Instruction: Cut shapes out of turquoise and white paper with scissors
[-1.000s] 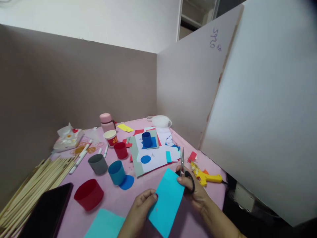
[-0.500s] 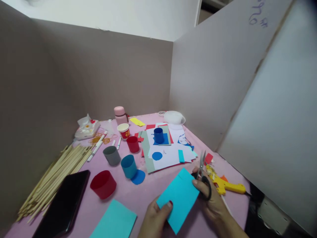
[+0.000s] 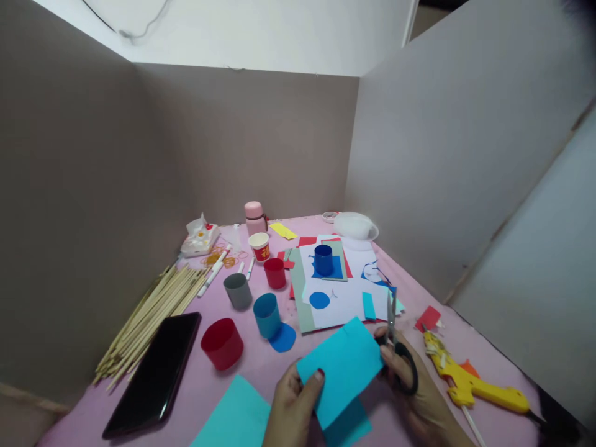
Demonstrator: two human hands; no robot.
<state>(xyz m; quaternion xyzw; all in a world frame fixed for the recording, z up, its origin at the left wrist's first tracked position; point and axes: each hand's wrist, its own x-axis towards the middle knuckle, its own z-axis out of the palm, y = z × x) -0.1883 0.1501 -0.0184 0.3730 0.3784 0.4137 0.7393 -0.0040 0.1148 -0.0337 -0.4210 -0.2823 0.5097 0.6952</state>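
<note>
My left hand (image 3: pixel 294 403) grips a bright cyan sheet of paper (image 3: pixel 342 366) by its near left edge, thumb on top. Fingers of my right hand (image 3: pixel 414 379) are closed round black-handled scissors (image 3: pixel 392 320), whose blades point up and away. The right thumb and fingers also touch the sheet's right corner. A darker cyan piece (image 3: pixel 351 425) shows under the held sheet; whether it is part of it I cannot tell. Another cyan sheet (image 3: pixel 237 413) lies left of my left hand. Beyond stand a red ring (image 3: pixel 222 344) and a blue paper tube (image 3: pixel 267 316) beside a blue disc (image 3: pixel 284 338).
A yellow glue gun (image 3: pixel 470 382) lies at the right. On the left are a black phone (image 3: pixel 153 375) and wooden sticks (image 3: pixel 153 323). Farther back are a grey tube (image 3: pixel 237 292), a paper cup (image 3: pixel 259 247), a pink flask (image 3: pixel 254 218) and white sheets (image 3: pixel 342 304).
The view has swung left, so the table items appear farther right. The held sheet has tilted, and a darker cyan piece now shows beneath it. Both hands keep their hold.
</note>
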